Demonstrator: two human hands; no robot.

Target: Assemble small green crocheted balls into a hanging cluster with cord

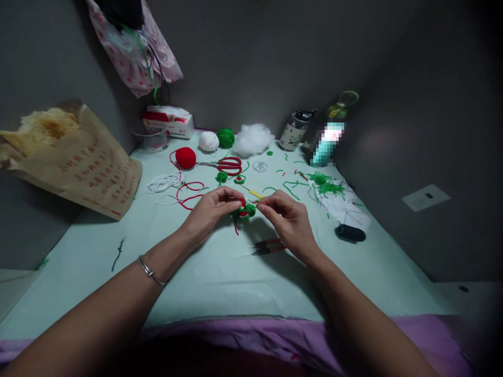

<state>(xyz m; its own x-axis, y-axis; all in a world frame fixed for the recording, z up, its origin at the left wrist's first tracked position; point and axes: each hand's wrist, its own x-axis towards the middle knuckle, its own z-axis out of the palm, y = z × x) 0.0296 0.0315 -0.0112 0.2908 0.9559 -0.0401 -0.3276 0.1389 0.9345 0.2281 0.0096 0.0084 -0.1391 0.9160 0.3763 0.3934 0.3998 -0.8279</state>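
My left hand pinches a small red and green crocheted piece between thumb and fingers, above the middle of the table. A short red yarn tail hangs below it. Close on the other side, my right hand is closed in a pinch; a thin pale strand or needle seems to run from its fingertips to the piece, too fine to name. Just behind those fingertips is a yellow-handled crochet hook; whether they touch it I cannot tell. Thread snips lie below my right hand.
Behind my hands lie red-handled scissors, a red yarn ball, a white one, a green one and white stuffing. A paper food bag stands left. Green yarn scraps and a dark cylindrical object lie right.
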